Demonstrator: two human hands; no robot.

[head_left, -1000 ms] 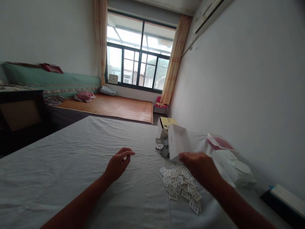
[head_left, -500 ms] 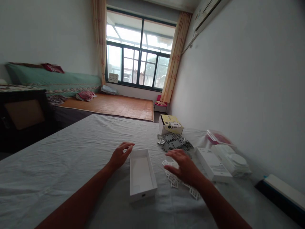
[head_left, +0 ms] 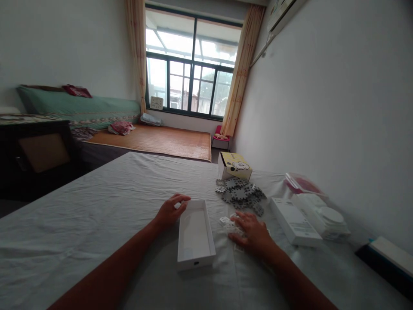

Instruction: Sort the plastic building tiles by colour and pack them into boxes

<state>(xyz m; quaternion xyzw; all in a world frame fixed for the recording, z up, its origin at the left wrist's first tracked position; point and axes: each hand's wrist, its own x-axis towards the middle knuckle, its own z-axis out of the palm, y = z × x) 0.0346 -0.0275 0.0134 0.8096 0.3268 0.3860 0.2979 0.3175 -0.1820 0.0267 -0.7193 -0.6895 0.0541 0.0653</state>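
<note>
An open white box tray (head_left: 195,234) lies empty on the white sheet (head_left: 97,206). My left hand (head_left: 170,211) touches the tray's far left corner, fingers curled against its rim. Flat on a pile of white grid-shaped pieces (head_left: 227,224) just right of the tray rests my right hand (head_left: 253,230), its fingers spread and covering most of them. A heap of grey grid pieces (head_left: 241,193) lies beyond, and the white box lid (head_left: 292,221) sits to the right.
A yellow cartoon box (head_left: 235,166) stands behind the grey pieces. White round containers (head_left: 325,217) and a pink-lidded one (head_left: 301,185) sit along the right wall. A dark-and-white item (head_left: 383,262) lies at the right edge. A bed with a mat (head_left: 155,140) stands beyond.
The white tray came out of my right hand onto the sheet. My right hand then dropped flat onto the white pieces, and my left hand moved to the tray's corner.
</note>
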